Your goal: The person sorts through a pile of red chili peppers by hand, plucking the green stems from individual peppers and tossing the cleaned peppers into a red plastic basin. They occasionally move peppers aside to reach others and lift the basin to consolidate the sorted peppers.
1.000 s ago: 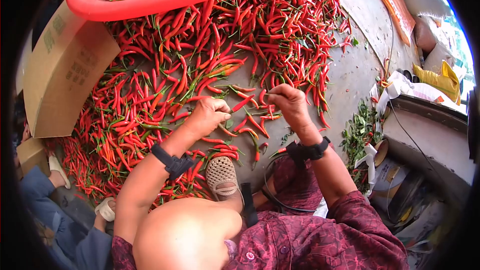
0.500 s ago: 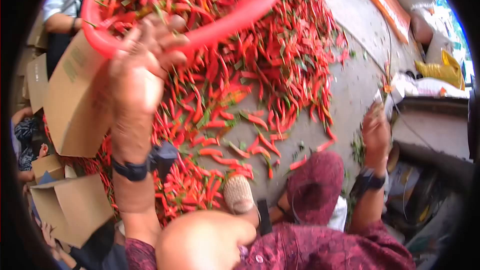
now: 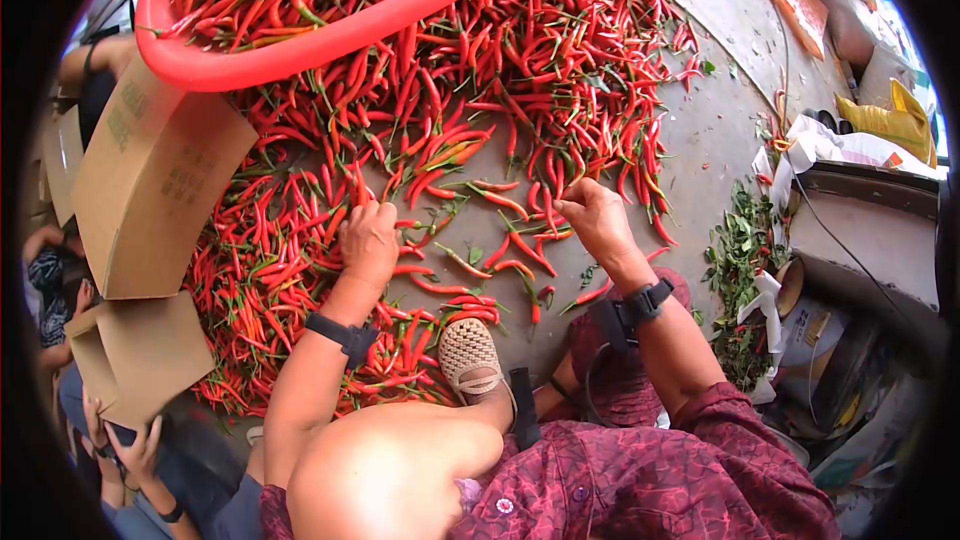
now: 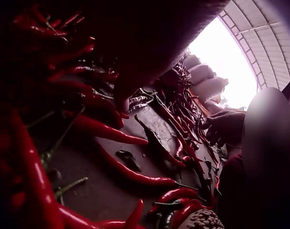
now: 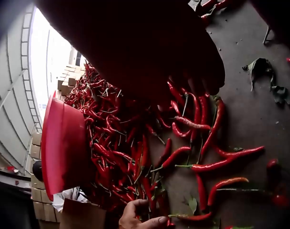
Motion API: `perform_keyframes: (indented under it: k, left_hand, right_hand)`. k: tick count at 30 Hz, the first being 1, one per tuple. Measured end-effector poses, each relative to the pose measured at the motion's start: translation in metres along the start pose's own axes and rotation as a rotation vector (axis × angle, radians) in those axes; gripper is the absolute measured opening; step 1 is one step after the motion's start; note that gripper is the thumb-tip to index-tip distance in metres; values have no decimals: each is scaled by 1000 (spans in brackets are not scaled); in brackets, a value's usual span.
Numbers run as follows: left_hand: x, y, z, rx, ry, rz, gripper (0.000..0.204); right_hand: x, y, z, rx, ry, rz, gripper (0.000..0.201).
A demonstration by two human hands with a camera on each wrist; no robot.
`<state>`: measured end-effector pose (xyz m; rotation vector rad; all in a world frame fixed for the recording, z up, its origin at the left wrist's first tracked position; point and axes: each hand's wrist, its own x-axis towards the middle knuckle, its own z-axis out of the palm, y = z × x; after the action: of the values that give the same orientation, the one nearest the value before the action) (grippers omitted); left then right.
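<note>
In the head view my left hand (image 3: 370, 243) reaches down into loose red chillies (image 3: 300, 215) left of centre, fingertips among them. The right wrist view shows this hand's thumb and forefinger (image 5: 133, 210) apart beside the chillies. My right hand (image 3: 600, 228) is bent over the right edge of the spread, thumb and fingertips close together. A curved chilli (image 5: 218, 114) has its stem end right at those fingertips; I cannot tell whether they pinch it. A pink-red basin (image 3: 330, 55) full of chillies stands at the far left.
Cardboard boxes (image 3: 160, 180) stand at the left, near another person's hands (image 3: 130, 450). A woven shoe (image 3: 468, 352) rests by the chillies in front. Green leaves (image 3: 742, 270) are heaped at the right, near a low ledge (image 3: 870, 240). Sacks (image 3: 890, 125) lie behind.
A second ago my left hand held a chilli; half a second ago it was over the basin, fingers spread, with the right hand far right. Both have come back to the chillies.
</note>
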<state>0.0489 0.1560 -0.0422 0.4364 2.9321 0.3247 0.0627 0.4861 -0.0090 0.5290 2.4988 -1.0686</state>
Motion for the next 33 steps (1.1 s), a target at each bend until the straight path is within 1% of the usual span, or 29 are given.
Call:
perform_keyframes:
  k: [1, 2, 3, 4, 6, 7, 8, 10, 11, 12, 14, 15, 16, 17, 18, 19, 20, 22, 23, 26, 27, 28, 29, 30, 32, 33]
  left_hand:
    - [-3, -11, 1, -17, -14, 3, 25]
    - [-6, -19, 4, -35, -27, 6, 21]
    - [-7, -19, 3, -18, -15, 22, 13]
    - [-6, -17, 1, -57, -29, 10, 14]
    - [-5, -14, -4, -133, -56, -11, 17]
    - [-3, -17, -5, -156, -71, -14, 10]
    - [-3, -19, -6, -210, -99, -45, 11]
    - [-2, -22, -13, -322, -152, -110, 13]
    - [0, -28, -14, -486, -167, -182, 12]
    - [2, -35, -15, -656, -113, -206, 8]
    - [10, -40, -28, -841, -54, -417, 7]
    - [16, -42, -36, -691, -21, -405, 8]
    - [24, -43, -32, -742, 73, -366, 10]
    - [33, -41, -26, -792, 162, -324, 13]
    - [44, -40, -21, -841, 254, -278, 16]
    - [56, -37, -23, -690, 196, -231, 26]
    - [68, -32, -20, -639, 181, -186, 38]
    - [89, -24, -6, -434, 188, -175, 43]
    - [97, -21, -4, -600, 77, -300, 56]
    - [109, -4, -11, -724, -152, -312, 74]
    - [104, 2, 1, -532, -24, -229, 86]
    - [103, 8, -1, -527, 12, -167, 86]
    - [102, 9, -5, -665, -97, -251, 78]
    - [100, 16, -23, -801, -211, -332, 69]
    - [84, -6, -10, -965, -276, -204, 47]
    - [69, -14, -10, -1150, -266, -141, 30]
  right_hand:
    - [-2, -12, 4, 4, -25, -35, 22]
    - [-6, -24, 7, -44, -46, -153, 16]
    - [-4, -27, 18, -85, 6, -313, 15]
    - [-1, -36, 27, -123, 63, -476, 14]
    - [7, -54, 42, -232, 49, -514, 19]
    - [14, -61, 53, -238, 145, -586, 19]
    - [22, -64, 64, -244, 241, -657, 20]
    - [34, -53, 88, -380, 176, -663, 18]
    - [39, -45, 99, -449, 147, -662, 17]
    - [36, -43, 99, -374, 10, -656, 17]
    - [23, -40, 95, -230, -258, -645, 17]
    - [7, -53, 82, -203, -456, -624, 17]
    - [-7, -68, 70, -173, -654, -592, 18]
    - [-7, -71, 69, -207, -595, -652, 24]
    - [7, -63, 74, -140, -395, -726, 24]
    - [31, -54, 82, 40, -265, -535, 26]
    - [55, -49, 86, 217, -134, -340, 27]
    - [85, -59, 67, 590, -181, 250, 33]
    - [90, -61, 67, 661, -244, 287, 42]
    - [73, -91, 87, 713, -249, 75, 48]
    - [75, -97, 96, 712, -294, 153, 52]
    - [74, -109, 101, 716, -283, 221, 52]
    - [73, -111, 108, 760, -300, 138, 51]
    - [71, -110, 116, 804, -315, 56, 49]
    - [57, -109, 130, 966, -513, -85, 45]
    - [39, -112, 129, 820, -482, -226, 38]
